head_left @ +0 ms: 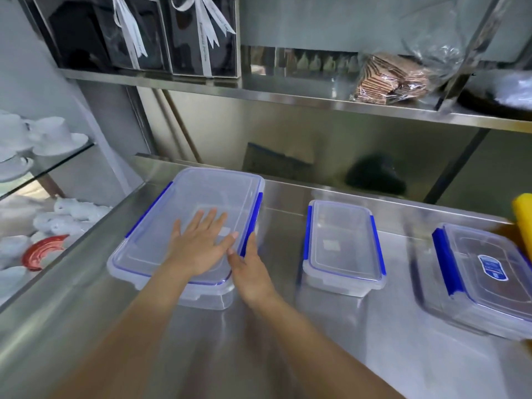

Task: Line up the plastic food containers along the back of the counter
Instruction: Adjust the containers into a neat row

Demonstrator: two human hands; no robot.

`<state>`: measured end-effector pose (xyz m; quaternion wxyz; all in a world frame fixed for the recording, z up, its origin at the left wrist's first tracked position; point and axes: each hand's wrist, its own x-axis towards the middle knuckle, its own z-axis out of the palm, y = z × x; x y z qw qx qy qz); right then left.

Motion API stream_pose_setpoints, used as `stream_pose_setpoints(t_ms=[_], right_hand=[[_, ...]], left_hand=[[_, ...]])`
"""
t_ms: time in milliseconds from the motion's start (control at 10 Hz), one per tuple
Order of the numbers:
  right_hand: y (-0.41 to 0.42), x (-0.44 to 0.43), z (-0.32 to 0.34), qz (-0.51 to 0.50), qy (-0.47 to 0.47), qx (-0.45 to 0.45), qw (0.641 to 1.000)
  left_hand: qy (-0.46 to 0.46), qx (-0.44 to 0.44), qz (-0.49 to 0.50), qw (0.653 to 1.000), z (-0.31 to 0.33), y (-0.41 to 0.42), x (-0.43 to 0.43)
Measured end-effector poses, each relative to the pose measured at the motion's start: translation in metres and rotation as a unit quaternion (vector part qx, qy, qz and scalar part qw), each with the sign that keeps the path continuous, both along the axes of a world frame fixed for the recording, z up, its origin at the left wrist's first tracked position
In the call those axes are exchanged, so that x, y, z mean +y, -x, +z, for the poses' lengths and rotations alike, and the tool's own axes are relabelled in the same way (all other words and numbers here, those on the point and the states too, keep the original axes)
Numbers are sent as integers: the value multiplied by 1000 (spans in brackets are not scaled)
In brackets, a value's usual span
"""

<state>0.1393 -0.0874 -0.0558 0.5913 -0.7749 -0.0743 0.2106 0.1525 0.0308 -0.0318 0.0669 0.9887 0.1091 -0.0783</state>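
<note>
left hand [201, 246]: flat, palm down on the lid of the large container, fingers [211, 218] spread and pointing toward the back wall, gripping nothing
right hand [249, 272]: against the near right corner of the large container, fingers [252, 243] straight and held together along its right side by the blue clip, thumb up near the lid edge; not closed around anything
large container [195, 226]: clear plastic, blue clips on the long sides, lid on, looks empty; sits on the left part of the bench, its far end close to the back edge, turned slightly askew; directly under the left hand, touching the right hand
medium container [342, 246]: clear, blue side clips, lid on; stands right of the large one with a gap of bare bench between; well clear of both hands
right container [486, 280]: clear, blue clip on its left side, blue-and-white sticker on the lid; further right, nearer the front than the others, partly cut by the frame edge, blurred
bench [288, 326]: stainless steel, reflective
yellow object [524, 214]: far right edge, cannot tell what it is
shelf [288, 93]: steel, above the bench; holds black gift boxes [172, 33] with white ribbons and a bag of wafers [391, 79]
glass shelf [57, 156]: left side, carrying white cups [49, 133]
</note>
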Motion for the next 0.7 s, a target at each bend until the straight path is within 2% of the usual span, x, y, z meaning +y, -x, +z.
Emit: stream_pose_setpoints(t_ms=[300, 600, 700], right_hand=[[-4, 11, 3, -10, 2, -9, 1000], [-7, -20, 25, 31, 31, -27, 999], [-9, -56, 52, 54, 62, -24, 996]], left_hand=[[-32, -5, -19, 999, 7, -5, 9], [10, -30, 0, 999, 13, -5, 8], [32, -108, -3, 994, 24, -1, -6]])
